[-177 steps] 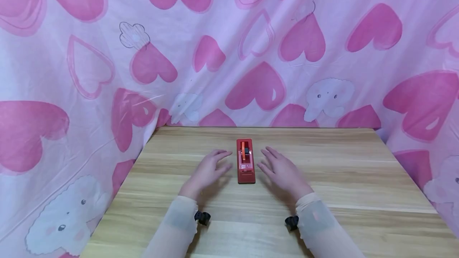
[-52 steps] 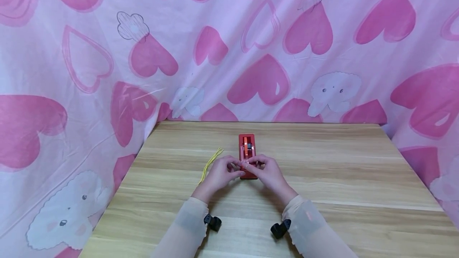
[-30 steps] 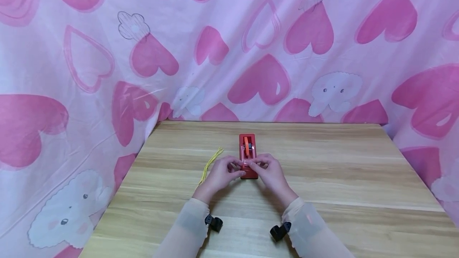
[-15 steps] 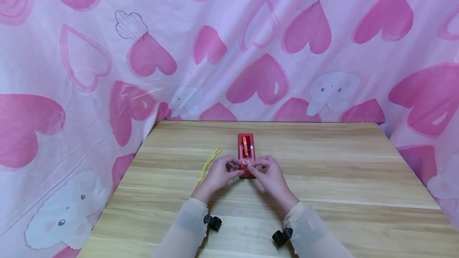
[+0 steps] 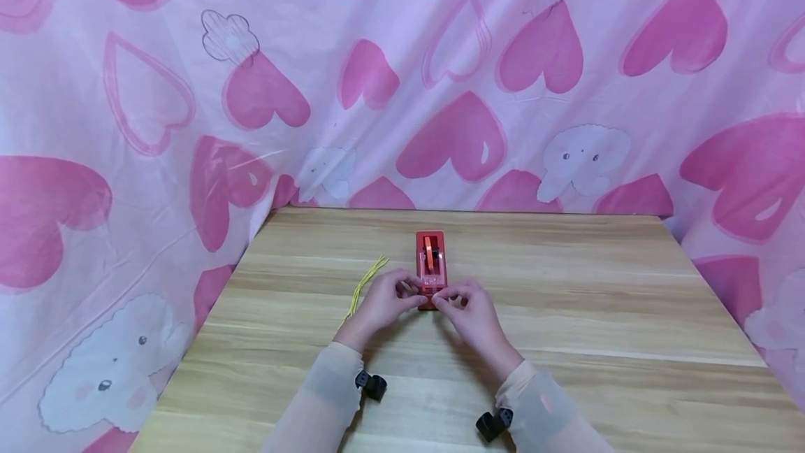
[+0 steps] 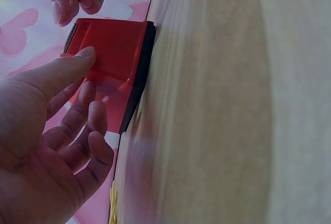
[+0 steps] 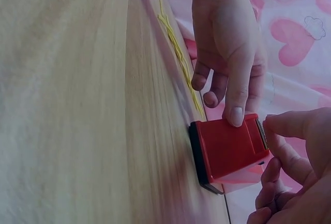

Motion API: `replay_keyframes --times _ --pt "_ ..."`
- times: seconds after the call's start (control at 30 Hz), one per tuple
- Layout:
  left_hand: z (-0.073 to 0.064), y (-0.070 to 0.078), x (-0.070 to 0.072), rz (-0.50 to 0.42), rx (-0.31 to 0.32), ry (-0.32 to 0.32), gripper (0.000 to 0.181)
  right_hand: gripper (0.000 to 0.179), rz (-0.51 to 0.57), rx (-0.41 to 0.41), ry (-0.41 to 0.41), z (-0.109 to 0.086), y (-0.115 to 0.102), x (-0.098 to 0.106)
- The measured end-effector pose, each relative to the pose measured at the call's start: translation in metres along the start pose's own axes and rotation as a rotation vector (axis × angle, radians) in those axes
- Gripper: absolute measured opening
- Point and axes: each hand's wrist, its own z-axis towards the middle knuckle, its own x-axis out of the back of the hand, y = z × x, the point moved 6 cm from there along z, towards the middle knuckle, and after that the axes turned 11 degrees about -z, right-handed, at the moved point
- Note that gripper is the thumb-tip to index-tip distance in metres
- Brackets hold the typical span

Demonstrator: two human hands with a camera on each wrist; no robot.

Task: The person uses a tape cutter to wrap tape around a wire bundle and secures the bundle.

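A red tape dispenser (image 5: 430,235) stands on the table, an orange roll (image 5: 430,255) in its far half. My left hand (image 5: 385,298) grips its left side; in the left wrist view the thumb presses the red body (image 6: 116,53), with the fingers curled beside it. At the near end, my right hand (image 5: 475,314) pinches the tape, thumb and forefinger tips close together. The right wrist view has that thumb right at the serrated cutter (image 7: 262,133). The tape itself is clear and hard to make out.
Several thin yellow strings (image 5: 363,286) lie on the wooden table (image 5: 597,299), just left of my left hand. Behind and along both sides hangs a pink heart-patterned cloth (image 5: 453,26). Black wrist cameras (image 5: 494,425) sit on both sleeves.
Earliest, both hands hovered apart beside the dispenser; then they closed in on it. Over the last second my right fingertips drew slightly toward me, while my left hand stayed put.
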Motion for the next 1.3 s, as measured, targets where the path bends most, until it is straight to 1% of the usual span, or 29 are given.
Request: replay_keyframes --times 0.07,0.27,0.6,0.8,1.03,1.17,1.3 --pt "0.0 0.001 0.0 -0.004 -0.012 -0.002 0.022 0.004 -0.001 0.003 0.002 -0.002 -0.002 0.0" --pt "0.001 0.001 0.0 -0.005 -0.02 0.004 0.02 0.004 0.001 0.003 0.007 -0.006 -0.003 -0.002" --pt "0.002 0.001 0.001 0.013 0.001 -0.005 0.022 0.006 0.026 -0.054 -0.008 -0.009 0.002 -0.006" --pt "0.001 0.001 0.001 0.02 0.028 -0.008 0.02 0.006 0.034 -0.074 -0.009 -0.012 0.005 -0.008" --pt "0.0 0.001 0.001 0.019 0.032 -0.01 0.021 0.006 0.049 -0.075 0.0 -0.014 0.006 -0.008" --pt "0.001 0.001 0.001 0.014 0.034 -0.009 0.022 0.005 0.052 -0.077 -0.009 -0.016 0.007 -0.009" --pt "0.001 0.001 0.001 0.009 0.027 -0.005 0.023 0.008 0.062 -0.075 -0.014 -0.018 0.008 -0.009"
